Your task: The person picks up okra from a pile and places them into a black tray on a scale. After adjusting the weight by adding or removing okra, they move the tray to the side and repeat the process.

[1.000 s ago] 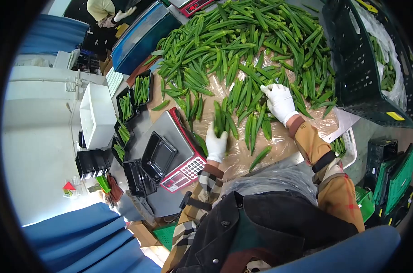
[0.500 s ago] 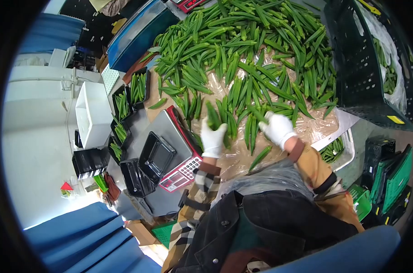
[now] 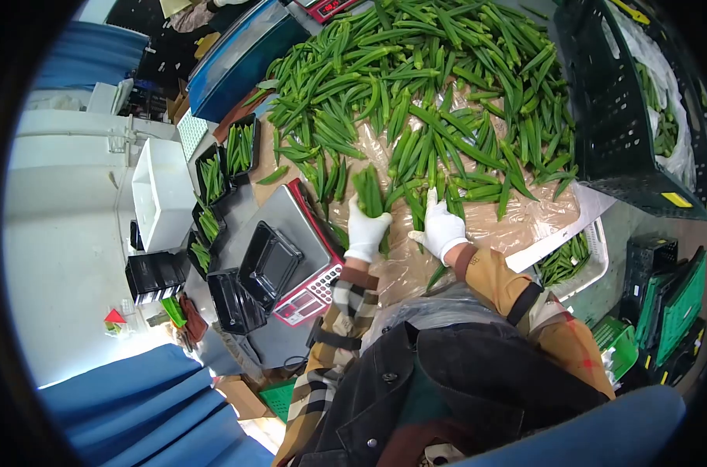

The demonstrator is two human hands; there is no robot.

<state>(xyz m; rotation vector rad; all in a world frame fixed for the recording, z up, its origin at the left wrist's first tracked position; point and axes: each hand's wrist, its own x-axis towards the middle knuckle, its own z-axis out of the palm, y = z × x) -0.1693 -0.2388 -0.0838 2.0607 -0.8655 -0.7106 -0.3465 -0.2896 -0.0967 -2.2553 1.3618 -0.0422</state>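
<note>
My left hand, in a white glove, is closed round a small bunch of okra that points away from me. To its right, my right hand, gloved in white too, has its index finger stretched out and its thumb apart. Its fingertips touch or lie just over loose okra pods; nothing shows gripped in them. Beyond both hands spreads a large heap of okra on a table covered with brown sheet under clear plastic.
On my left, a scale with a red edge carries an empty black tray. Further left are black trays filled with okra. A dark crate stands at the right, above a white basket of okra.
My right hand has moved left, closer to my left hand, and its fingers have turned away from me. My left hand still holds its bunch, almost in the same place.
</note>
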